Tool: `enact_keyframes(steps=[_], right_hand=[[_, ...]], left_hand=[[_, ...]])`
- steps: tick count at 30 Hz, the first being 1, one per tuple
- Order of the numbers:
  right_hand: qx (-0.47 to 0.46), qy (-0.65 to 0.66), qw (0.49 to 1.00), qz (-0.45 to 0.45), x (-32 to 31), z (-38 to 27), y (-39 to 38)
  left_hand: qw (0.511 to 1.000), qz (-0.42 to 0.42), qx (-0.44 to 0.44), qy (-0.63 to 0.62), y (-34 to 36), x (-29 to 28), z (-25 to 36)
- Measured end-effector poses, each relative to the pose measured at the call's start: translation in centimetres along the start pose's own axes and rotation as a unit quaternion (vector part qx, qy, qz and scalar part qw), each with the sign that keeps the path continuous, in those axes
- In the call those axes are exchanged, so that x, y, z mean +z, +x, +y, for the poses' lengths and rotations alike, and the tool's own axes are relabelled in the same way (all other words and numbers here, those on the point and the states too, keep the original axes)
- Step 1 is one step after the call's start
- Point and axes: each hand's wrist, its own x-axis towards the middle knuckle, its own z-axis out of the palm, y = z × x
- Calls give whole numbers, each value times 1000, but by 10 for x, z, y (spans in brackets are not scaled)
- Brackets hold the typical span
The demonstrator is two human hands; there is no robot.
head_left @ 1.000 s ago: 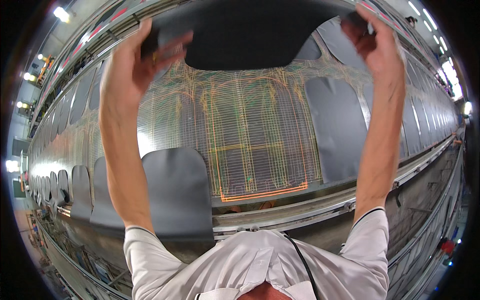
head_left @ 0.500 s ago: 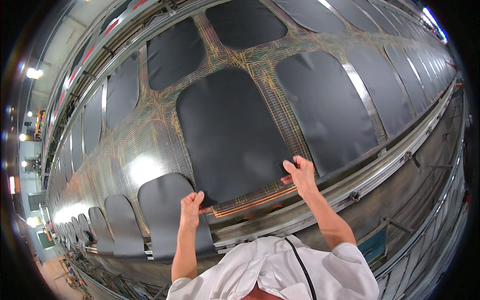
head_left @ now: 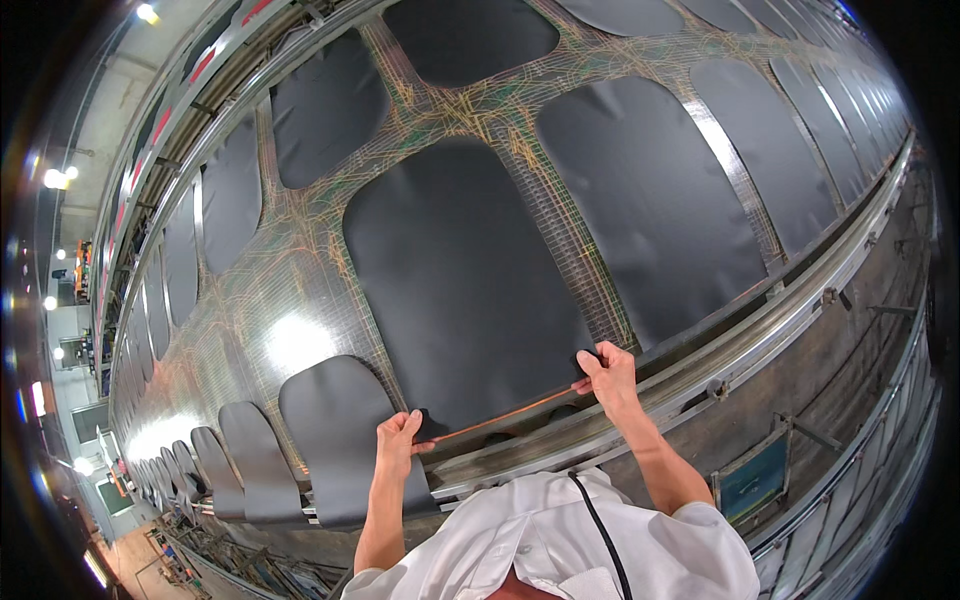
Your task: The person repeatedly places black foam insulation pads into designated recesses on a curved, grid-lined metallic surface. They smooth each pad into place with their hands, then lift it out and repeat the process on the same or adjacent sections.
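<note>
A large black sheet with rounded far corners (head_left: 465, 280) lies on a metal table (head_left: 300, 275) before me, its near edge raised a little at the corners. My left hand (head_left: 398, 445) pinches the sheet's near left corner between thumb and fingers. At its near right corner, my right hand (head_left: 610, 380) grips in the same way. Between the hands, a thin orange line shows along the sheet's near edge. Left of my left hand, a similar sheet (head_left: 335, 430) hangs over the table's front edge. Another black sheet (head_left: 650, 210) lies flat to the right.
Rows of similar sheets (head_left: 330, 105) run along the table on both sides. Orange, yellow and green lines cover the surface between them. A metal rail (head_left: 720, 385) borders the near side. Beyond the table's far side runs a frame with red marks (head_left: 203, 67).
Both hands have drawn the near edge of the black sheet toward me. It now covers most of the orange lines that showed in front of it.
</note>
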Motion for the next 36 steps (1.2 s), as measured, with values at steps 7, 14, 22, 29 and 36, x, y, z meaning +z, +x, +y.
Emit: enact_keyframes(steps=[7,14,22,29,36], right_hand=[[14,-24,1000,12,-3,2,-5],[14,-55,998,20,-6,2,-6],[51,-91,994,33,-8,5,-1],[27,-100,994,25,-8,4,-6],[11,-96,995,11,-3,-1,-9]], left_hand=[[1000,12,-7,-19,-3,1,-8],[1000,16,-9,-13,-3,1,-13],[1000,26,-6,3,1,6,-14],[999,26,-17,-11,7,-2,-20],[999,17,-22,-29,8,-7,-23]])
